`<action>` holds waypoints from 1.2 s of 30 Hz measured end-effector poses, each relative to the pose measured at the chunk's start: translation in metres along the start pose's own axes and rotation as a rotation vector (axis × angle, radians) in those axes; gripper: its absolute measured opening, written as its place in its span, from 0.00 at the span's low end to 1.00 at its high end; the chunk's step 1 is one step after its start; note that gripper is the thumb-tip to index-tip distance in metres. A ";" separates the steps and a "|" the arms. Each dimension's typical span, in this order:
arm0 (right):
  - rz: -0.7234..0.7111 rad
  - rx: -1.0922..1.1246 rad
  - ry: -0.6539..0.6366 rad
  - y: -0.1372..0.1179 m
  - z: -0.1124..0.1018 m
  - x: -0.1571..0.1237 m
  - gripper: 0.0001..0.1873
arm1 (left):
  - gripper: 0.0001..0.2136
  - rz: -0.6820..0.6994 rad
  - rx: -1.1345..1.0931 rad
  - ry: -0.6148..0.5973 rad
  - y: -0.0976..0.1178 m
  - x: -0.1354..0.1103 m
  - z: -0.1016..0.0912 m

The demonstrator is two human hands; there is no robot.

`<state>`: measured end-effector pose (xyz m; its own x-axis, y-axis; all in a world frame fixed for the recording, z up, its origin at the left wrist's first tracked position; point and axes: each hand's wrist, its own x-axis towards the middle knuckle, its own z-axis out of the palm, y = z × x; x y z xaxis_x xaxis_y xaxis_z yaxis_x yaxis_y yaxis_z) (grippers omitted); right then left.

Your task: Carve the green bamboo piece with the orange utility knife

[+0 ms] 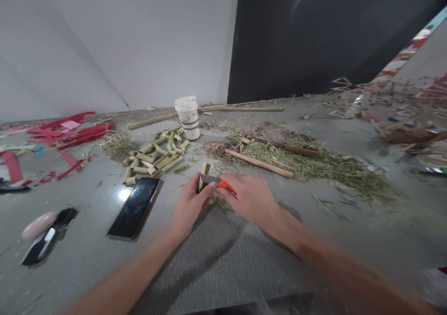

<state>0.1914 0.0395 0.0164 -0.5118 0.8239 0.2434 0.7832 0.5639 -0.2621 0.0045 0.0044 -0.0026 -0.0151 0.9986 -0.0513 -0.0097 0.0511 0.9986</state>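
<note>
My left hand (190,206) is closed around a short green bamboo piece (204,171) that stands upright on the grey table (223,259). My right hand (249,198) grips a knife with an orange handle (226,187); its dark blade (208,180) lies across the side of the bamboo piece. Both hands meet near the table's middle.
A pile of cut bamboo segments (157,154) lies behind a black phone (134,207). A paper cup (187,117), a wooden stick (258,162), green shavings (314,166), red paper scraps (70,131), dark tools (47,238) at left, stick frames (401,105) far right.
</note>
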 end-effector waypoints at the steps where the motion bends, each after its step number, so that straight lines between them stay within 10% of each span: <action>1: 0.010 -0.013 0.011 -0.002 0.000 -0.001 0.14 | 0.18 -0.011 -0.002 0.009 -0.001 0.000 0.001; 10: 0.086 -0.010 0.176 0.014 0.000 0.004 0.19 | 0.21 -0.007 -0.020 0.095 0.004 -0.001 0.002; 36: -0.106 0.144 -0.021 0.011 0.000 0.004 0.13 | 0.16 -0.023 -0.114 -0.065 0.008 -0.003 0.002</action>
<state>0.1979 0.0484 0.0144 -0.5975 0.7594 0.2577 0.6664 0.6489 -0.3671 0.0063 0.0020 0.0052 0.0514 0.9962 -0.0701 -0.1228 0.0760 0.9895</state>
